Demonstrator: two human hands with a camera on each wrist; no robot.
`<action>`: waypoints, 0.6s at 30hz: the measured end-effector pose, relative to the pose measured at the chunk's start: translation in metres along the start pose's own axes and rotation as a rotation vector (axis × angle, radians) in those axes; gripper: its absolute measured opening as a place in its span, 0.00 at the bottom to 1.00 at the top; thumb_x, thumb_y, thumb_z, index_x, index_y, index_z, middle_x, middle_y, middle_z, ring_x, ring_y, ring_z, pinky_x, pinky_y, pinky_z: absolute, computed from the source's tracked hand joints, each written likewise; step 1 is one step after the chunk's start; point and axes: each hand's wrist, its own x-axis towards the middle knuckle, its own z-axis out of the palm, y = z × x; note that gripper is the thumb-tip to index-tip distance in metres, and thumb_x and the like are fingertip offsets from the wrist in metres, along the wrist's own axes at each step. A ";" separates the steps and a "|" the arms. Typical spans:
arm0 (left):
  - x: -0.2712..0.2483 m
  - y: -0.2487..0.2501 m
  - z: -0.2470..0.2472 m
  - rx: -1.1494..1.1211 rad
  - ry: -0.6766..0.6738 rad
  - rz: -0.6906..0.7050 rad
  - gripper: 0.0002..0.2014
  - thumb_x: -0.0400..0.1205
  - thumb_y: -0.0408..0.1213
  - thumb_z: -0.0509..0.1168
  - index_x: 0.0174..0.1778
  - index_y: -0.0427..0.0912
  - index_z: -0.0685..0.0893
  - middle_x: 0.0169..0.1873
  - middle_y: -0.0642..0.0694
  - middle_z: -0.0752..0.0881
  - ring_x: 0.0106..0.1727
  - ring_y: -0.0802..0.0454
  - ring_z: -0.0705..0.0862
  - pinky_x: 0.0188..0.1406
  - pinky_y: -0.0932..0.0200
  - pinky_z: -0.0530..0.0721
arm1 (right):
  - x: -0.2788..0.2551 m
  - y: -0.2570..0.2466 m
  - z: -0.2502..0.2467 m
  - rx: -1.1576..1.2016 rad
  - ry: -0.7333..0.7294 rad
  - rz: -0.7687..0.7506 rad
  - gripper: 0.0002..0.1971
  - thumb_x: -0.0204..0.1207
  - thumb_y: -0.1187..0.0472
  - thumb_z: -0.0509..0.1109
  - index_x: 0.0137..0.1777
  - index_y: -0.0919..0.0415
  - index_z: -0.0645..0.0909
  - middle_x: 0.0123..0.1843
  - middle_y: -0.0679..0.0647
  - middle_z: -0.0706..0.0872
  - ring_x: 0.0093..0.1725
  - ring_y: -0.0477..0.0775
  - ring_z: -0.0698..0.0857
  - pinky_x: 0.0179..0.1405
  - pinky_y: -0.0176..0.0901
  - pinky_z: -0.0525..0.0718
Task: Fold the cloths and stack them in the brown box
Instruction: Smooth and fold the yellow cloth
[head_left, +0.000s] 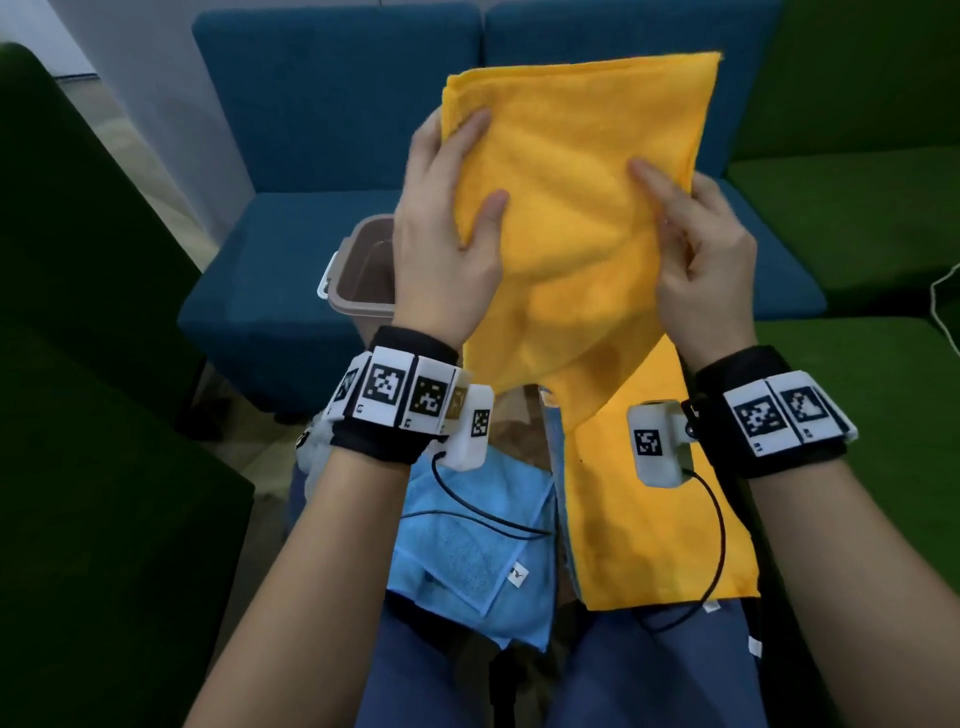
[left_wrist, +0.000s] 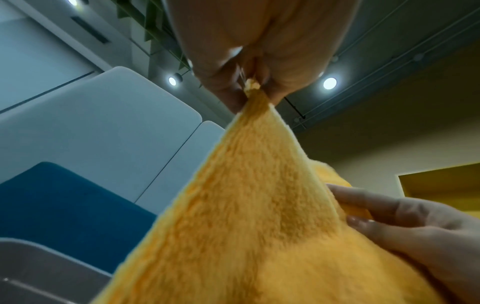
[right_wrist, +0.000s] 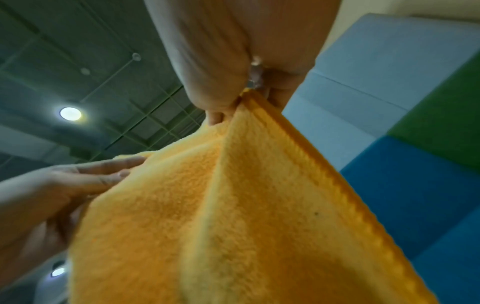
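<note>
Across my lap lie a blue cloth and yellow cloth's tail; brown box sits beyond. Left hand pinches its left edge, right hand the right. Loose pinches could slip and undo the fold.

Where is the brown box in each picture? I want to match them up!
Head: the brown box sits left of centre on the blue seat, partly behind the left hand.
Left wrist: only its grey-brown rim, bottom left corner.
Right wrist: not in it.
Shared landmark: the yellow cloth both hands hold.
</note>
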 end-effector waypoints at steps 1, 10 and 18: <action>-0.002 0.000 0.003 0.015 -0.034 -0.006 0.25 0.81 0.31 0.68 0.74 0.31 0.73 0.73 0.34 0.70 0.75 0.45 0.70 0.77 0.60 0.68 | 0.000 0.001 -0.003 -0.036 0.003 -0.006 0.24 0.83 0.73 0.56 0.75 0.58 0.78 0.67 0.57 0.80 0.66 0.51 0.80 0.68 0.34 0.76; 0.006 0.018 0.005 0.004 -0.067 -0.004 0.29 0.81 0.30 0.67 0.78 0.31 0.67 0.77 0.32 0.64 0.79 0.40 0.65 0.79 0.54 0.63 | 0.009 -0.014 -0.046 -0.075 0.017 -0.054 0.21 0.86 0.60 0.63 0.78 0.57 0.73 0.68 0.47 0.76 0.65 0.39 0.77 0.67 0.29 0.74; -0.057 -0.025 0.063 0.106 -0.485 -0.402 0.36 0.84 0.36 0.66 0.84 0.37 0.55 0.84 0.39 0.51 0.83 0.45 0.57 0.75 0.64 0.55 | -0.043 0.048 -0.035 -0.234 -0.341 0.321 0.30 0.79 0.55 0.72 0.81 0.50 0.69 0.81 0.57 0.69 0.81 0.53 0.68 0.74 0.31 0.60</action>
